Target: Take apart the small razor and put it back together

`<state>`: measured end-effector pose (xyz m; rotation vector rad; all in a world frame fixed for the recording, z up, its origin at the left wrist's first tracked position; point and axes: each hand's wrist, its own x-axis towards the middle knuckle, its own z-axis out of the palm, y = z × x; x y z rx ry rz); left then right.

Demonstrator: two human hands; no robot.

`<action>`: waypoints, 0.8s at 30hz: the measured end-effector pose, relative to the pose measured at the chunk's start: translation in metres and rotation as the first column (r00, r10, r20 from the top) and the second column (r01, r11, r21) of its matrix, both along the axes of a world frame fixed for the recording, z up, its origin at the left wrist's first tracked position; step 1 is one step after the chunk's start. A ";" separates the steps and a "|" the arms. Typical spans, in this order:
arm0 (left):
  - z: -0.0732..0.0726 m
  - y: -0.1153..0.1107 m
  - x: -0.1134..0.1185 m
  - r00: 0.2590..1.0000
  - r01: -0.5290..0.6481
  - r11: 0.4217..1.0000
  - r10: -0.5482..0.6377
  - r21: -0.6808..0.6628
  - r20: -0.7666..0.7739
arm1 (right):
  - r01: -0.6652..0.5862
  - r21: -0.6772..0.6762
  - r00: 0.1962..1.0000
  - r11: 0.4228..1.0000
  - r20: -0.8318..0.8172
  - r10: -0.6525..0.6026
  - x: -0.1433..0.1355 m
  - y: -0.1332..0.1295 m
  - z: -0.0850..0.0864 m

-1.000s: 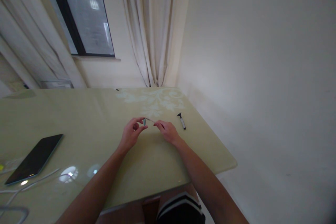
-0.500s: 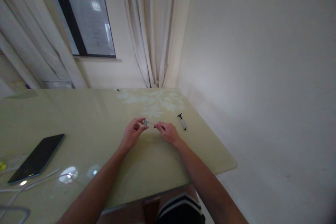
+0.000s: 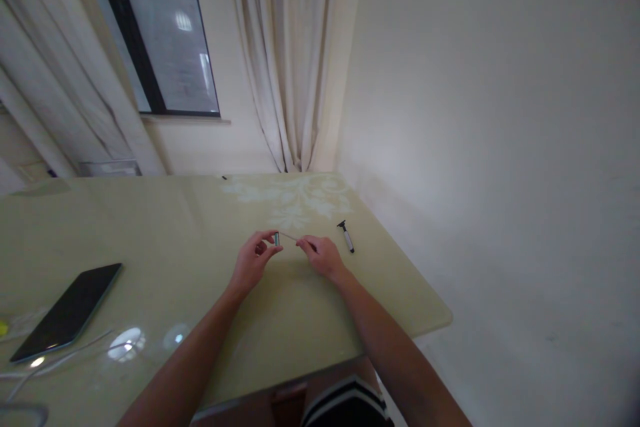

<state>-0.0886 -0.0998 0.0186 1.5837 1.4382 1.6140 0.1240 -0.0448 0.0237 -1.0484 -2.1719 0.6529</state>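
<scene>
Left hand [image 3: 251, 260] pinching small piece [image 3: 277, 239], right hand [image 3: 323, 255] thin stick [image 3: 289, 236]; razor [image 3: 347, 240] beside, tablet [image 3: 69, 311] apart.

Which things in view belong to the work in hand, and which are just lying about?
Likely part of the work:
small rectangular piece, pinched in the left hand
thin stick, held in the right hand

Apparently just lying about:
razor, near the right hand, so possibly related
tablet
pale cable
tiny black object, too small to identify

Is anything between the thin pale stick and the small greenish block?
Nothing visible: the thin pale stick in the right hand ends near the small greenish block in the left hand. Contact is unclear.
</scene>
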 end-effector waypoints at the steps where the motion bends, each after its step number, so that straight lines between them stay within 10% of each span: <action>1: 0.000 0.000 0.000 1.000 -0.001 1.000 0.001 -0.002 -0.002 | -0.004 0.002 1.000 1.000 0.004 0.004 0.000 -0.001 0.000; 24: -0.007 0.003 -0.004 0.999 0.001 0.999 0.000 0.042 -0.035 | -0.066 0.020 0.998 0.998 -0.009 0.067 -0.001 0.000 -0.003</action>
